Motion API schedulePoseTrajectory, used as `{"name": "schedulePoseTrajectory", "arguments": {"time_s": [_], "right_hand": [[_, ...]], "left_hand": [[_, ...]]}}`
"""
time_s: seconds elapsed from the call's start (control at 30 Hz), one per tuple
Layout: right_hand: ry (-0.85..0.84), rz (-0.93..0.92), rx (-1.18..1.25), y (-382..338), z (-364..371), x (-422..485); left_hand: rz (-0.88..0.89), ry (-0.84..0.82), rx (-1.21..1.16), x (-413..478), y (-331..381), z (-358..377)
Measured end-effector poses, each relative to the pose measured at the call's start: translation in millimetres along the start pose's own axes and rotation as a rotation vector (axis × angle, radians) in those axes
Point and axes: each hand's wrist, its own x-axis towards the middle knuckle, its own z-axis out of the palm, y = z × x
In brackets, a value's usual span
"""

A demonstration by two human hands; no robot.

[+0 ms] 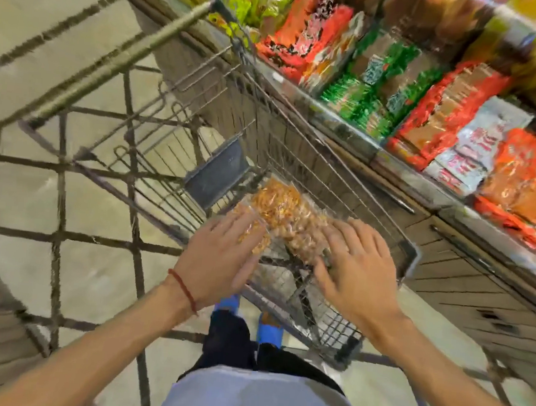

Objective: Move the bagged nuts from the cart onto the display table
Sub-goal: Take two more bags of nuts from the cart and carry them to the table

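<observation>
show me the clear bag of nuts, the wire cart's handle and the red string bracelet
clear plastic bag of nuts (286,216): head view, middle of the bag
grey wire cart (119,67): head view, its handle bar
red string bracelet (183,289): head view, strand across left wrist

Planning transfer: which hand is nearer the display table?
Right. The right hand touches the bagged nuts on the display table side; the left hand touches them on the far side.

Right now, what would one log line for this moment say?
left hand: flat on bag of nuts | right hand: flat on bag | bag: over cart, not yet on table
</observation>
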Motion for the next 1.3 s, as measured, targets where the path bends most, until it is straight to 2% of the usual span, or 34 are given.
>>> {"name": "schedulePoseTrajectory", "arguments": {"time_s": [0.2,0.4,0.77,0.9,1.0,1.13,1.23,1.3], "right_hand": [[-0.039,0.258,-0.044,-15.3,12.7,24.3],[-0.105,0.479,-0.022,-34.1,39.0,40.9],[-0.171,0.675,0.218,-22.8,157.5,63.0],[-0.257,0.863,0.415,-2.9,222.6,77.1],[-0.277,1.059,0.724,15.4,280.1,88.0],[-0.068,1.325,1.206,35.6,361.7,91.9],[0.111,1.504,1.464,35.2,342.0,120.3],[0.134,1.595,1.633,33.5,334.4,126.7]], "left_hand": [[0.235,-0.113,-0.028,99.3,-56.5,16.9],[0.456,-0.165,-0.006,170.9,-82.3,40.0],[0.565,-0.276,0.103,235.1,-75.3,134.4],[0.565,-0.271,0.112,243.2,-73.4,173.6],[0.539,-0.269,0.132,244.0,-72.6,199.3],[0.498,-0.253,0.139,238.7,-71.8,220.6],[0.473,-0.286,0.131,236.7,-72.4,227.5],[0.462,-0.311,0.140,236.0,-73.7,229.0]]}}
